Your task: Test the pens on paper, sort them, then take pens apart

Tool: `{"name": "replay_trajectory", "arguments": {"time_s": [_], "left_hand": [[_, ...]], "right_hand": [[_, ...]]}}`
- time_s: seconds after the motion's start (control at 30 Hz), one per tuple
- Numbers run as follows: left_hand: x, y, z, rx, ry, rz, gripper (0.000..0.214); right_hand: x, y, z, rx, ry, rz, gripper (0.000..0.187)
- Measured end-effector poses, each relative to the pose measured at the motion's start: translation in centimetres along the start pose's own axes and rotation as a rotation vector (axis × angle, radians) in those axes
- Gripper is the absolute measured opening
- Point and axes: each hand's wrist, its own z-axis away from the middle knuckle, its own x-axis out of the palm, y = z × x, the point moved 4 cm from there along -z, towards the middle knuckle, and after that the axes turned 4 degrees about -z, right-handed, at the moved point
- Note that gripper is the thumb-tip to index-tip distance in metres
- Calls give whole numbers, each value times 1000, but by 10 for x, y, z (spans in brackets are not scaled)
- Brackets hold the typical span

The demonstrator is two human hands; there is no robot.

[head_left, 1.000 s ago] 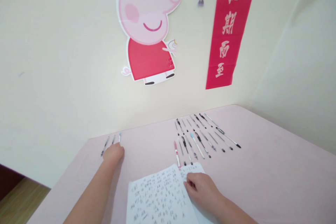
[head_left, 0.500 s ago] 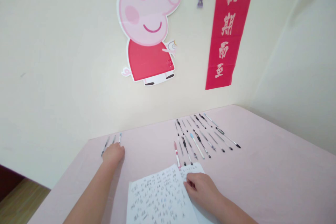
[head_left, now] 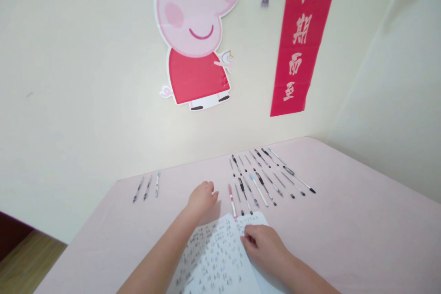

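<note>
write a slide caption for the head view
Left hand beside a pink-and-white pen, right hand on handwritten pages, three pens lying apart at left.

We look fwd & down thru 1 head-worn cam, set above & behind our L hand (head_left: pixel 203 200) and R hand (head_left: pixel 266 248). Our view's wide: both hands show small in its lower half, w/ the table (head_left: pixel 361 229) around 'em & the wall (head_left: pixel 86 78) beyond 'em up top.
</note>
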Motion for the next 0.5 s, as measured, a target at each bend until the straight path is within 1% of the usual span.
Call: {"name": "replay_trajectory", "arguments": {"time_s": [0.13, 0.2, 0.27, 0.37, 0.5], "left_hand": [[5, 50, 7, 137, -9, 46, 17], [10, 70, 13, 183, -28, 53, 18], [17, 85, 17, 199, -49, 48, 19], [27, 100, 19, 178, -81, 30, 22], [36, 105, 12, 111, -105, 4, 26]], "right_hand": [[0, 1, -1, -9, 10, -12, 22], [2, 2, -1, -11, 14, -15, 21], [3, 4, -1, -10, 14, -18, 22], [3, 4, -1, -14, 6, -30, 22], [1, 2, -1, -9, -5, -29, 21]]}}
